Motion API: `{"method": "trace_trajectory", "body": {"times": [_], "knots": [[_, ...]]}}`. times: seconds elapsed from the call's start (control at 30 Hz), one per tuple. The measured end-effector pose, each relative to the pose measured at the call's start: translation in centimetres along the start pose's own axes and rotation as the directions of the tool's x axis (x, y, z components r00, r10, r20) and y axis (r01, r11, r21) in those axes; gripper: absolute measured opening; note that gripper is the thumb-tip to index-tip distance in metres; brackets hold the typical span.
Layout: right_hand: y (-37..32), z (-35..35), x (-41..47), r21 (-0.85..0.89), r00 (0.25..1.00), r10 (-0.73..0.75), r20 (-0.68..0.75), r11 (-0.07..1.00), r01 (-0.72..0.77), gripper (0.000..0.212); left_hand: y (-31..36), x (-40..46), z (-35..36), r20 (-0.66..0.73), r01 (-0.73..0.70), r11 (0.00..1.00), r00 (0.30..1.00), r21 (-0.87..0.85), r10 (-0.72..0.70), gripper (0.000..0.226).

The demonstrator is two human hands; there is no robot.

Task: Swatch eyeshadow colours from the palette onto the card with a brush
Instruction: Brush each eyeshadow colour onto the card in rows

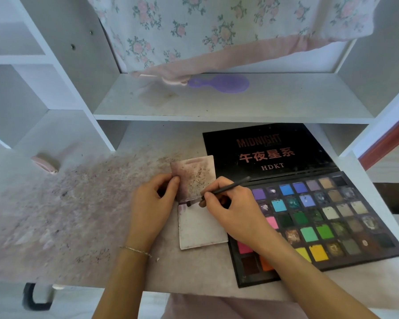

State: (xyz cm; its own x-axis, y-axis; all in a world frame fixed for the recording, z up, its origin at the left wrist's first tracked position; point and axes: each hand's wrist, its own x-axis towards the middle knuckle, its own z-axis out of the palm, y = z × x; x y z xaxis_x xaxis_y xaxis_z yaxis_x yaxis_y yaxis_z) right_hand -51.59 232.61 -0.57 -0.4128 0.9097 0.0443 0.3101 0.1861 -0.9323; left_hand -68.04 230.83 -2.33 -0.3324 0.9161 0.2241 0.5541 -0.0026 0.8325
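Observation:
A folded white card (202, 229) lies open on the desk, its upper flap (195, 174) smeared with purple-brown powder. My left hand (153, 203) pinches the left edge of that upper flap. My right hand (230, 203) grips a thin dark brush (226, 189), whose tip touches the card near the fold. To the right lies the open black eyeshadow palette (320, 217) with several coloured pans; its lid (267, 150) lies flat behind it. My right wrist covers some left-hand pans.
The desk surface (67, 215) is stained with purple powder on the left. A pink object (45, 164) lies at the far left. On the shelf above rest a purple hairbrush (219, 83) and floral fabric (217, 31). White shelf uprights flank the work area.

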Motion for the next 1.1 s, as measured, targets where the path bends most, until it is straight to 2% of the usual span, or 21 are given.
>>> {"method": "trace_trajectory", "body": {"times": [0.27,1.1], "knots": [[0.23,0.24,0.08,-0.086,0.999,-0.014,0.038,0.996,0.017,0.012,-0.17,-0.01,0.07,-0.008,0.016,1.000,1.000,-0.014,-0.016,0.012],[0.28,0.14,0.14,-0.082,0.998,-0.002,0.062,0.997,0.007,0.009,0.01,0.01,0.15,-0.008,0.018,1.000,1.000,-0.001,-0.018,0.012]]}}
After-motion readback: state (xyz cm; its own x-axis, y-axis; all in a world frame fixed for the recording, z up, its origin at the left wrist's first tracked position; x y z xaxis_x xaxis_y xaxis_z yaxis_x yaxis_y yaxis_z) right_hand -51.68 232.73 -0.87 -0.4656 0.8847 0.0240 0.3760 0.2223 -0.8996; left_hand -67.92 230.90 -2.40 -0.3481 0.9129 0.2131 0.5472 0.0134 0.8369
